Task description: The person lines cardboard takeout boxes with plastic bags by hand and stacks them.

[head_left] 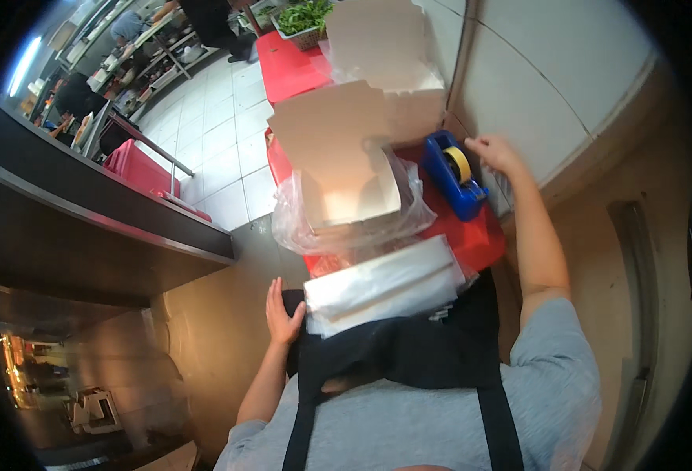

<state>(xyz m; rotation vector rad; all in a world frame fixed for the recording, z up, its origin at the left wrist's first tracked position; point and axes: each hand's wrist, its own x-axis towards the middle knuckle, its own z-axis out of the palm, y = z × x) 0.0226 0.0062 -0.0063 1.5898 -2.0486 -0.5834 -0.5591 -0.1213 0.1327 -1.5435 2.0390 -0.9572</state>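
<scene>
My right hand point(498, 155) is stretched out to the far right beside a blue tape dispenser point(465, 206). Its fingers are pinched together; whatever may be between them is too small to make out. A roll of yellow tape point(458, 165) sits in the dispenser. On my left thigh, my left hand point(283, 320) lies with its fingers extended and holds nothing. Next to it, a stack of clear plastic bags point(381, 282) rests across my lap. An open cardboard box point(354, 192), lid raised, stands in front of me with a clear plastic bag point(418, 206) around its base.
The boxes and dispenser stand on a red surface point(481, 235). Behind is another open cardboard box point(377, 47), near a basket of leafy greens point(305, 22). A tiled wall point(542, 71) rises on the right. A dark counter point(110, 200) borders the left; people work at shelves beyond.
</scene>
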